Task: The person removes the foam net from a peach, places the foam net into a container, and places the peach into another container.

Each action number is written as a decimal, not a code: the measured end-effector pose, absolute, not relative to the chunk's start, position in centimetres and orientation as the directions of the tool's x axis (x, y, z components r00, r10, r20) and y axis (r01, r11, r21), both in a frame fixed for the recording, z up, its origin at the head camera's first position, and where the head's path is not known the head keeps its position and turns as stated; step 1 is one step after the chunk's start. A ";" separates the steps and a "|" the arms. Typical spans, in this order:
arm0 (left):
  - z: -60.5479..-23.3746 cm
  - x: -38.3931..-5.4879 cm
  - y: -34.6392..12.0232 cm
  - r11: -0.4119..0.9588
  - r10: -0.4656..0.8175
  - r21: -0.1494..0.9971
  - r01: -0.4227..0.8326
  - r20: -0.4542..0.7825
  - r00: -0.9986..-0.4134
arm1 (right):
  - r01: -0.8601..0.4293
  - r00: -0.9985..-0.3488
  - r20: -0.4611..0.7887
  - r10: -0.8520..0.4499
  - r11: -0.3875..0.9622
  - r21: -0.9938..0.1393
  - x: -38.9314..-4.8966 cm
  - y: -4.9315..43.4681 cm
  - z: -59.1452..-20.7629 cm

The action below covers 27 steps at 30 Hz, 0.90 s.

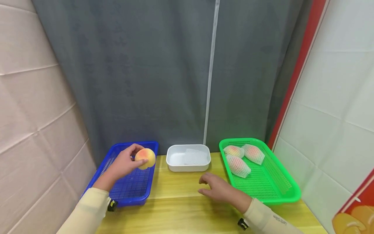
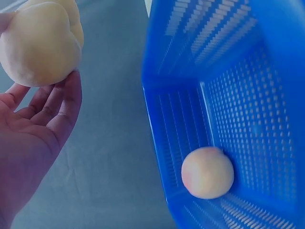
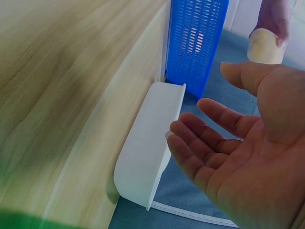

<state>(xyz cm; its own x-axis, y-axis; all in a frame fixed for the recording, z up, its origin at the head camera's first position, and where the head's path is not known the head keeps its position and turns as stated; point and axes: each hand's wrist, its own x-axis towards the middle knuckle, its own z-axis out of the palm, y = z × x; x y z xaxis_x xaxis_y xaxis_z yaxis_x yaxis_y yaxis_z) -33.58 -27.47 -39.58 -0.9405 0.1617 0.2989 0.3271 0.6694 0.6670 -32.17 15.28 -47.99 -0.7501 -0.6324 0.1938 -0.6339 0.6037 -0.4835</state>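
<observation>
A yellow peach with a red blush (image 1: pixel 145 158) is gripped between the thumb and fingers of my left hand (image 1: pixel 124 162), held up over the right side of the blue basket (image 1: pixel 147 191). In the left wrist view a second peach (image 2: pixel 208 172) lies inside that basket; the head view does not show it. My right hand (image 1: pixel 217 188) hovers above the wooden table between the white tray and the green basket. Its fingers are loosely bent with nothing between them, as the right wrist view of the hand (image 3: pixel 243 143) also shows.
A white tray (image 1: pixel 188 168) with whitish netting-like material inside stands at the back middle. To the right, the green basket (image 1: pixel 274 182) contains three peaches in white foam nets (image 1: pixel 238 165). A grey curtain (image 1: pixel 160 71) hangs behind, with pale walls on both sides.
</observation>
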 end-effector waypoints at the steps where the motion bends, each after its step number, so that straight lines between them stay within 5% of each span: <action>1: -39.5 -33.8 -27.7 0.678 0.164 0.659 0.326 0.297 -0.941 | -0.638 -0.747 0.197 -0.636 0.600 -0.483 -32.2 15.3 -48.0; 27: -40.8 -40.5 -32.5 0.826 0.006 0.550 0.124 0.212 -0.977 | -0.607 -0.762 0.159 -0.628 0.607 -0.512 -31.7 15.3 -47.8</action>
<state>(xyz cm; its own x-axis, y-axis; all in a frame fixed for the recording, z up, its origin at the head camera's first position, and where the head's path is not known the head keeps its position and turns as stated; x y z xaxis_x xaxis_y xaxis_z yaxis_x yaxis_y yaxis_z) -40.49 -32.48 -40.82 -0.9772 0.0056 0.2122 0.1243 0.8257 0.5503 -31.71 15.28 -47.85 -0.7618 -0.6281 0.1587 -0.6074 0.6073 -0.5121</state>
